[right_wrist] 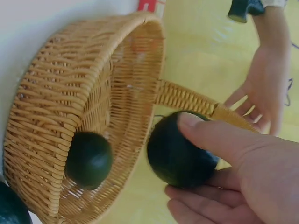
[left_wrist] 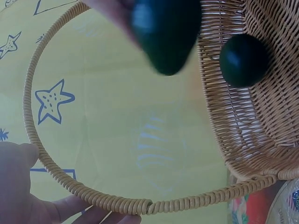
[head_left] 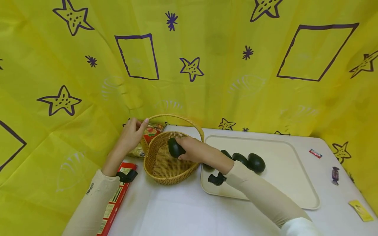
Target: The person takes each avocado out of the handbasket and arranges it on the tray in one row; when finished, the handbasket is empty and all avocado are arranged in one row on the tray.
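Note:
My right hand (head_left: 192, 149) grips a dark green avocado (head_left: 175, 148) over the wicker basket (head_left: 160, 165), thumb on one side and fingers on the other. Inside the basket lies another avocado (right_wrist: 88, 160), resting near the wall; the right hand hides it in the head view. At the basket's left, my left hand (head_left: 132, 132) holds the arched handle (left_wrist: 29, 93), which passes between thumb and fingers. Several more avocados (head_left: 256, 163) sit on the cream tray (head_left: 283, 186), partly covered by the right forearm.
Left of the basket are a long red box (head_left: 113, 206) and packaged items, including a red packet (head_left: 151, 130). A small red-and-white wrapper (head_left: 315, 153), a purple wrapped candy (head_left: 335, 175) and a yellow packet (head_left: 361, 210) lie right of the tray. Yellow patterned cloth hangs behind the table.

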The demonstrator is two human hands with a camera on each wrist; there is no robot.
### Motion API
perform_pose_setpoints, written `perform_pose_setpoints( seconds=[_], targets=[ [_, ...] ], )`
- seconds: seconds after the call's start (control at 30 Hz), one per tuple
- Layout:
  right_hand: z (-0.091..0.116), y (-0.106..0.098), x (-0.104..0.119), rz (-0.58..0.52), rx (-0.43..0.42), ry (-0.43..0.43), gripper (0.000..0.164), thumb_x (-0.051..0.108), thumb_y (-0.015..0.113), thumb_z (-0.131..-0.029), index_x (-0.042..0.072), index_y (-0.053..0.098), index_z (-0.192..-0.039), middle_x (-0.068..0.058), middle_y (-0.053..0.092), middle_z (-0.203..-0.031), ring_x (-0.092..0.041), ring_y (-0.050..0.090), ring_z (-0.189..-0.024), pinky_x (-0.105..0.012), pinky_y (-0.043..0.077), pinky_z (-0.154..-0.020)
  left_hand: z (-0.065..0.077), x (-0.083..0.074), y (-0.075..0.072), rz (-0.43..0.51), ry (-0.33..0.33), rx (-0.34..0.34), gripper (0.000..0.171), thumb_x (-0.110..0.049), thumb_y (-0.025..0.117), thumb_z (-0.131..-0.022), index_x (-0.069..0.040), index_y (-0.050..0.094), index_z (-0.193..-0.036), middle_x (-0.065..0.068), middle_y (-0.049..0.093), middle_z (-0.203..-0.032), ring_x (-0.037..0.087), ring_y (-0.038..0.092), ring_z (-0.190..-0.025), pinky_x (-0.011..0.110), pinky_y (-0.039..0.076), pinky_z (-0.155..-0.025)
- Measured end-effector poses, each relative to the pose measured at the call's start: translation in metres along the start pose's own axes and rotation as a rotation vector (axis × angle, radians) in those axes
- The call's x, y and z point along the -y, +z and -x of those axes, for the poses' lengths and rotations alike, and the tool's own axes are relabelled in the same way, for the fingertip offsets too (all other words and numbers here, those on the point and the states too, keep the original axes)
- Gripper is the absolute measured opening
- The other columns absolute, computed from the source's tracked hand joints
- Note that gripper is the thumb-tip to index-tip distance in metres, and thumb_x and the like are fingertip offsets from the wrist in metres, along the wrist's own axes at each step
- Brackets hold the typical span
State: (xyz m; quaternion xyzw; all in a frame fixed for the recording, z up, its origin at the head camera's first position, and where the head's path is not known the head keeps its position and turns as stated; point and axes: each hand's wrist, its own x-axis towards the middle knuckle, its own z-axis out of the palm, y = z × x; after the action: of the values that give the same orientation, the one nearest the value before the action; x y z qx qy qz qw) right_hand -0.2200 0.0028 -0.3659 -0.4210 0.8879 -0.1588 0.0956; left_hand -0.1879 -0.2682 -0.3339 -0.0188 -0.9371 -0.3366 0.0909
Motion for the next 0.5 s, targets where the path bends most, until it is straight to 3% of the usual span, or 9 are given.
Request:
perform_pose_setpoints(
  seconds=[0.17,0.4,0.5],
  targets=[
    [0.024,-0.006,0.003,-0.101,-0.101,-0.047,0.077,0.021,0.080,-0.098,-0.001,0.040,-0.159,-0.020,0.054,-0.155,-0.031,0.058,-0.138,-0.042,0.053,-0.106,0.001,-0.002,0.001,0.010,-0.003,0.006,0.057,-0.058,0.036,-0.112,-0.002,0.046,-0.104,0.018,0.046,-0.101,0.031,0.042,-0.090,0.041,0.036,-0.076],
    [0.076,-0.019,0.006,-0.152,-0.143,-0.042,0.081,0.025,0.079,-0.098,-0.001,0.036,-0.162,-0.018,0.044,-0.163,-0.033,0.048,-0.147,-0.046,0.046,-0.114,0.002,-0.002,0.001,0.016,0.003,0.005,0.058,-0.058,0.036,-0.112,-0.002,0.046,-0.103,0.018,0.046,-0.100,0.032,0.043,-0.089,0.042,0.037,-0.076],
    [0.101,-0.024,-0.001,-0.162,-0.178,-0.035,0.081,0.026,0.079,-0.098,0.001,0.037,-0.162,-0.016,0.047,-0.162,-0.033,0.050,-0.146,-0.047,0.048,-0.113,0.001,-0.001,0.001,0.020,-0.003,0.000,0.059,-0.059,0.036,-0.111,-0.001,0.047,-0.104,0.019,0.047,-0.101,0.032,0.044,-0.089,0.042,0.037,-0.075]
  ],
)
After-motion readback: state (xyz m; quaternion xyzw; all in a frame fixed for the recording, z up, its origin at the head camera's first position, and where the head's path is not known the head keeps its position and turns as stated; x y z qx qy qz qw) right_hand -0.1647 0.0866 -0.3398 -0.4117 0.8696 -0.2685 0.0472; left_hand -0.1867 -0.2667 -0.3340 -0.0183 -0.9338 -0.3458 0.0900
